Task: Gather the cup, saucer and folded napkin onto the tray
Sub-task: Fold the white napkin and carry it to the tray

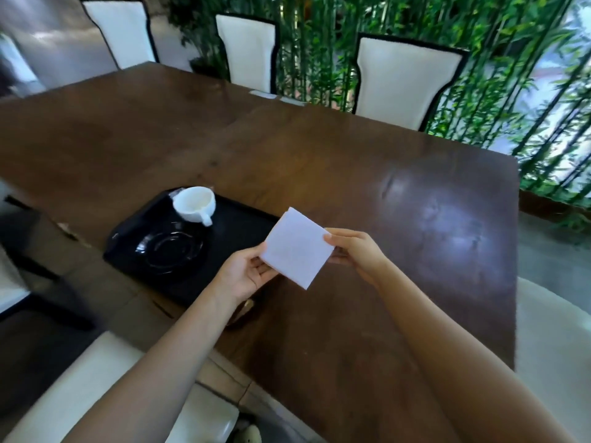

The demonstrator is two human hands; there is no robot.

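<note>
Napkin [297, 247], folded into a flat white square, is held above the table between both hands: the left hand [244, 273] pinches its lower left edge, thumb on top and fingers closed beneath, and the right hand [355, 254] pinches the right corner the same way, thumb lying on the paper. Its far corner points away from the fingertips, toward the tray's right end.

Beneath the hands spreads a long dark brown wooden table [319, 174], smooth and glossy, with a pale patch of reflected light just right of the right hand. Left of the left fingers lies a black rectangular tray [230, 225] holding a shiny black round saucer [169, 247] and, beyond it, a white cup [195, 204] tipped toward the camera, handle pointing at the hands. The cup stands on the tray beside the saucer, not on it.

White chairs [406, 84] with black edging line the far side, backed by green bamboo foliage [511, 91].

The left wrist hides the tray's near right corner. A small brownish object under that wrist is too hidden to identify. The room's left edge is blurred.
</note>
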